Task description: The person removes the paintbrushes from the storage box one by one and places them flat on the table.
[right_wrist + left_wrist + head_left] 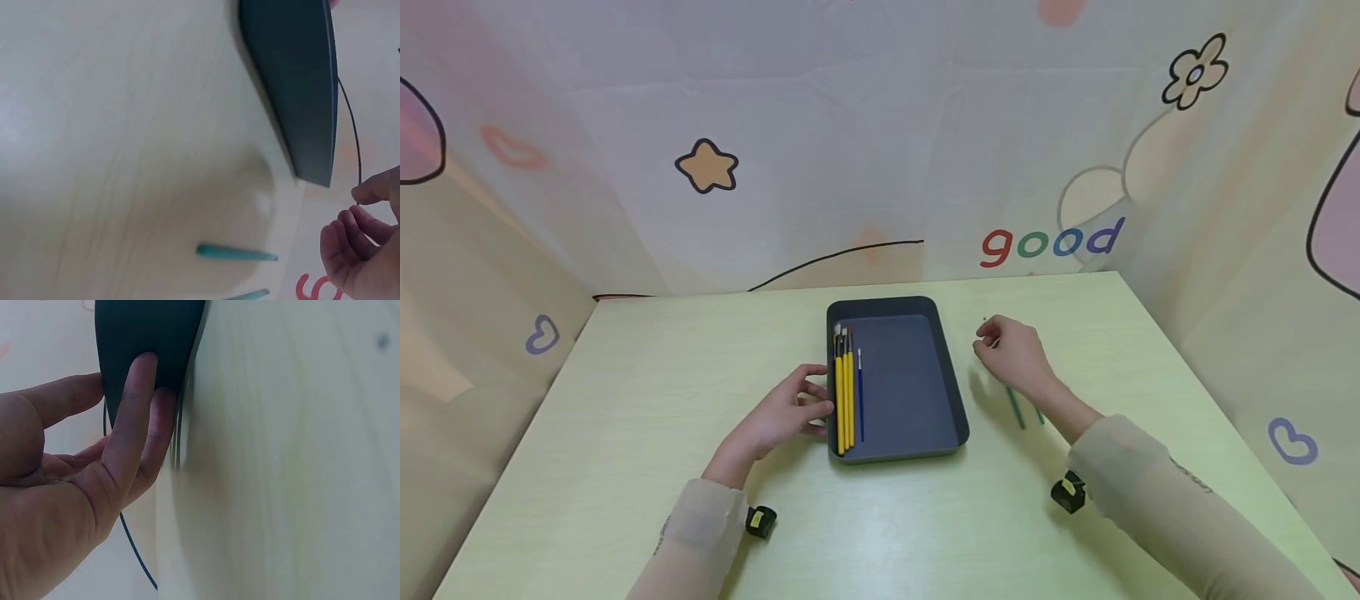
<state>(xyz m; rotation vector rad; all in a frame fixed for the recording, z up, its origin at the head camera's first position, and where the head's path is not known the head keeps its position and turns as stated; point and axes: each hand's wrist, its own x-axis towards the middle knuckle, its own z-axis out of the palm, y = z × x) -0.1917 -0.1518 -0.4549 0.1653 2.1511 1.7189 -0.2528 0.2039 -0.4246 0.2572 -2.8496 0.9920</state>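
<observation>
A dark grey tray [951, 387] sits mid-table, with several yellow-handled paintbrushes [845, 400] and a slim blue-handled paintbrush [861, 400] lined up along its left side. My left hand [793, 406] rests its fingertips on the tray's outer left wall; in the left wrist view the fingers [128, 419] are extended against it. Right of the tray, my right hand [1013, 354] hovers with loosely bent fingers, and nothing shows between them. Below it on the table lie two teal sticks [1016, 408], also seen as teal handles [234, 252] in the right wrist view; their far ends are mostly hidden by the hand.
A pale wood-grain table [625, 400] carries everything. A printed curtain [850, 167] hangs behind it and along both sides. Small black devices [761, 522] are strapped at the wrists.
</observation>
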